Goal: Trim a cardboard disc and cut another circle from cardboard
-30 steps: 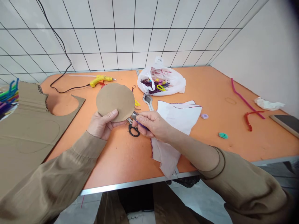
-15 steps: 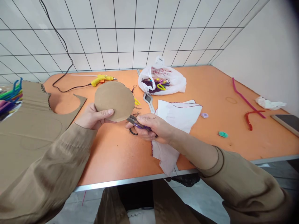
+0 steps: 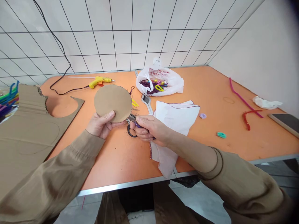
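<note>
My left hand (image 3: 102, 123) holds a round cardboard disc (image 3: 113, 102) by its lower left edge, thumb on the face and fingers behind. My right hand (image 3: 149, 127) is closed around pliers (image 3: 138, 125) with purple and dark handles. Their dark jaws meet the lower right rim of the disc; whether they bite into it is too small to tell. Just below the jaws shows a black loop handle (image 3: 132, 134), apparently of scissors, partly hidden by my right fingers. Under my right wrist lies a white cloth (image 3: 175, 116) with dark red stitched edging.
A large cut cardboard sheet (image 3: 30, 130) covers the left side. A yellow glue gun (image 3: 99, 81) with its cord lies behind. Beyond my hands sits a white plastic bag (image 3: 173, 82) of craft bits. Pipe cleaners (image 3: 245, 98) and a green coil (image 3: 221, 135) are at right.
The disc has turned slightly and sits a little lower, and my left wrist has shifted right beneath it. The pliers stay at its rim. The whole view has shifted slightly.
</note>
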{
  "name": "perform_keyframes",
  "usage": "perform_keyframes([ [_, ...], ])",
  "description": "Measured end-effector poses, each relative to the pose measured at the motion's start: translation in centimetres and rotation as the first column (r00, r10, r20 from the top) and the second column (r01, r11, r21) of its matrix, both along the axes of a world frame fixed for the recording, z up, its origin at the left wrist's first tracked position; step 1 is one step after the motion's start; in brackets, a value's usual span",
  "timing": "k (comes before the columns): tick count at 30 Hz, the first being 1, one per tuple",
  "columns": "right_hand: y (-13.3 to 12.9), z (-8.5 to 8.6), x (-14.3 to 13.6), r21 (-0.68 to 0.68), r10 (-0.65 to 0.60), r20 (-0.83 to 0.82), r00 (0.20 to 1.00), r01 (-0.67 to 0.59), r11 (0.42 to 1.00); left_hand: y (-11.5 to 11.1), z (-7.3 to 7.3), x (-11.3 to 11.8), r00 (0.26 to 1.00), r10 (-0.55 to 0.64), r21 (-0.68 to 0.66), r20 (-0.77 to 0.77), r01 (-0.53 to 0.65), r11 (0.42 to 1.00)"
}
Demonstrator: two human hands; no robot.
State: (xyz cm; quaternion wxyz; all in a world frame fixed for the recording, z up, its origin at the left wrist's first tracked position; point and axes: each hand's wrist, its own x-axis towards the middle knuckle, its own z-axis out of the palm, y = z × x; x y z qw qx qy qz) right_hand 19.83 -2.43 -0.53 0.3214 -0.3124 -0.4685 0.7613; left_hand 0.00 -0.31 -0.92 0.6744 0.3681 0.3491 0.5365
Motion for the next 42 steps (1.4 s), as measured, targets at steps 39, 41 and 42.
perform_keyframes([
  [39, -0.6, -0.7, -1.1, 0.046, -0.058, -0.019, 0.998, 0.058, 0.997, -0.9, -0.8, 2.5, 0.996, -0.057, 0.048, 0.07, 0.054, 0.997],
  [41, -0.7, -0.7, -1.1, 0.067, -0.077, -0.005, 0.997, 0.077, 0.995, -0.9, -0.6, 2.2, 0.998, -0.043, 0.043, 0.055, 0.041, 0.998],
  [42, -0.7, -0.6, -1.1, 0.077, -0.085, 0.002, 0.996, 0.084, 0.993, -0.9, -0.5, 2.1, 0.998, -0.037, 0.037, 0.042, 0.035, 0.999],
])
